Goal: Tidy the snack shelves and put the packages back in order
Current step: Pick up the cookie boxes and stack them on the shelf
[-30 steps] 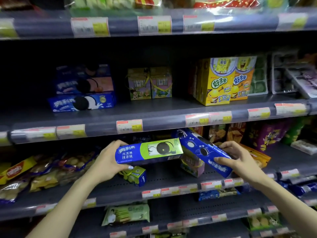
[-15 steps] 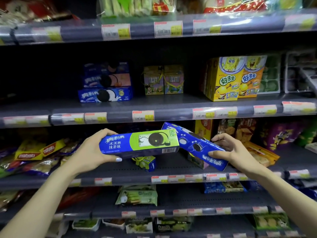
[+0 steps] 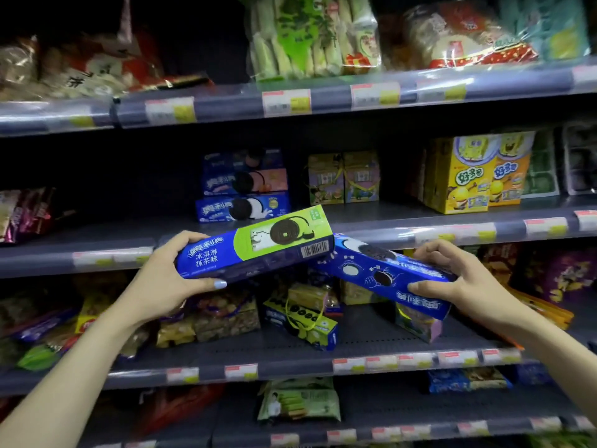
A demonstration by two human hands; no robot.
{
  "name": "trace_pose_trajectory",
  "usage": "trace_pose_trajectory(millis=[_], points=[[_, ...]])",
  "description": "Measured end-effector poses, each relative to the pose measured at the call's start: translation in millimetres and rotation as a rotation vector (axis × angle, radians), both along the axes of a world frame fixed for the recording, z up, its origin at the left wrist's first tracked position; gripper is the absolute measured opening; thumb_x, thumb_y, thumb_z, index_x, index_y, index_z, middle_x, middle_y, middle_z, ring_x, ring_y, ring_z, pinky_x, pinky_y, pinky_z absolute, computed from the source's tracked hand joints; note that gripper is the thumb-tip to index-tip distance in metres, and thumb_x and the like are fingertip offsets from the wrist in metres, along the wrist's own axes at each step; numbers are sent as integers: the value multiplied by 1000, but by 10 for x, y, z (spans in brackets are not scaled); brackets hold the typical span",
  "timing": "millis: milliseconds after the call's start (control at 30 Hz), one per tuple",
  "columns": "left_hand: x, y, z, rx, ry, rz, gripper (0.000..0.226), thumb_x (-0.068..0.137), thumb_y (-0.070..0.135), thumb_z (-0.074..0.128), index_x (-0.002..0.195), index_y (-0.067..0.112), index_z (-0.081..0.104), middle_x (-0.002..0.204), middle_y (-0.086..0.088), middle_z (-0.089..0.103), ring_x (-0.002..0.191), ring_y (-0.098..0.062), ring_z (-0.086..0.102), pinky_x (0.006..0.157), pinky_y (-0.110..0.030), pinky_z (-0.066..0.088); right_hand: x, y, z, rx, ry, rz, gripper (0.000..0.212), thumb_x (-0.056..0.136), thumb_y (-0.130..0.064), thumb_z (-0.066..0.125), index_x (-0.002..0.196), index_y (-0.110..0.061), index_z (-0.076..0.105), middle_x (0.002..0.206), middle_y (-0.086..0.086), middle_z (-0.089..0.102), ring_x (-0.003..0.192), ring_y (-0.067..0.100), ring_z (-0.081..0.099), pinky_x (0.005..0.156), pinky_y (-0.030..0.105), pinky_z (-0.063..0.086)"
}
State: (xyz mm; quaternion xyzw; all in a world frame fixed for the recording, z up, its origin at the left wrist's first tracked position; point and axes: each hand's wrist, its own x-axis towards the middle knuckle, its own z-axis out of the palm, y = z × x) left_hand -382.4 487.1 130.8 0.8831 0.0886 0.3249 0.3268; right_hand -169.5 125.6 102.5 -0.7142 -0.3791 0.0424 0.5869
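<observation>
We have lifted both cookie boxes — green-ended box (image 3: pixel 255 245) gripped in our left hand (image 3: pixel 181 279), blue box (image 3: pixel 387 276) in our right hand (image 3: pixel 452 279) — up to the middle shelf's front edge (image 3: pixel 420 232), near the stacked boxes (image 3: pixel 244 185) they likely join.

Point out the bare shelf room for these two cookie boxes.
Bare shelf lies left of the stacked cookie boxes and in front of the small gift boxes. One level down, only a patch beside the fallen small box is free; the snack bags crowd the left.

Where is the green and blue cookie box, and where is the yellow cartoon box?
Green and blue cardboard cookie box (image 3: pixel 258 245): head view, on its printed front.
Yellow cardboard cartoon box (image 3: pixel 465 179): head view, on its front face.
</observation>
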Motion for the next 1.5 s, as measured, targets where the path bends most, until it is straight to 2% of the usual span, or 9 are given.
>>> trace_pose_trajectory(millis=[167, 233, 367, 500, 733, 833, 967, 1100, 1500], points=[[-156, 591, 189, 22, -74, 43, 58, 49, 30, 87, 99, 34, 57, 93, 17, 65, 75, 8, 58, 70, -4, 45, -178, 483, 221, 20, -20, -20, 48, 59, -35, 81, 92, -19, 50, 95, 6, 73, 81, 18, 72, 60, 26, 57], [-186, 807, 249, 34, -104, 72, 56, 54, 21, 89, 97, 36, 56, 89, 10, 66, 72, 10, 57, 66, -3, 45, -259, 625, 325, 4, -63, -32, 44, 64, -28, 79, 94, -18, 50, 96, 3, 72, 83, 12, 71, 59, 23, 55], [-199, 1137, 362, 22, -139, 90, 56, 58, 14, 89, 97, 35, 56, 98, 1, 64, 68, 0, 60, 61, -17, 54, -260, 884, 551, -10, -160, -79, 41, 71, -17, 78, 100, -16, 50, 102, 0, 67, 85, 6, 70, 57, 21, 54], [-149, 1431, 422, 90, -129, 157, 62, 53, 29, 88, 105, 30, 56, 108, -4, 61, 89, -14, 58, 77, -28, 47, -100, 1173, 695, -47, -238, -108, 46, 69, -10, 82, 101, -19, 50, 106, -2, 64, 89, 4, 68, 62, 26, 59], [-78, 1747, 360, 80, -85, 200, 78, 52, 41, 82, 121, 20, 52, 114, -3, 59, 102, -17, 59, 79, -31, 52, 263, 1681, 737, -99, -287, -84, 51, 63, 2, 84, 98, -20, 53, 102, -3, 63, 85, 13, 65, 65, 26, 56], [-68, 1874, 358, 59, -90, 207, 77, 52, 41, 82, 120, 21, 53, 113, -2, 60, 100, -16, 60, 75, -25, 49, 332, 1871, 753, -72, -295, -96, 50, 63, 1, 84, 95, -21, 53, 98, -3, 63, 83, 12, 64, 63, 23, 55], [-81, 1984, 360, 35, -105, 221, 76, 52, 42, 81, 120, 22, 53, 111, -1, 60, 99, -18, 61, 77, -29, 51, 340, 2099, 805, -97, -299, -111, 50, 63, -3, 85, 98, -19, 53, 102, -1, 63, 91, 19, 67, 73, 42, 57], [-81, 2080, 348, 47, -99, 235, 77, 53, 41, 81, 121, 22, 52, 114, -2, 59, 102, -17, 59, 75, -28, 51, 293, 2263, 828, -145, -323, -144, 49, 64, -9, 86, 97, -21, 52, 101, -5, 62, 94, 18, 66, 75, 47, 58], [59, 2292, 389, 118, -86, 160, 73, 61, 27, 85, 124, 15, 50, 113, 0, 52, 103, -14, 53, 69, -21, 46, -147, 2466, 707, -142, -346, -593, 41, 73, -30, 81, 98, -19, 51, 103, 5, 63, 91, 22, 64, 68, 40, 57]])
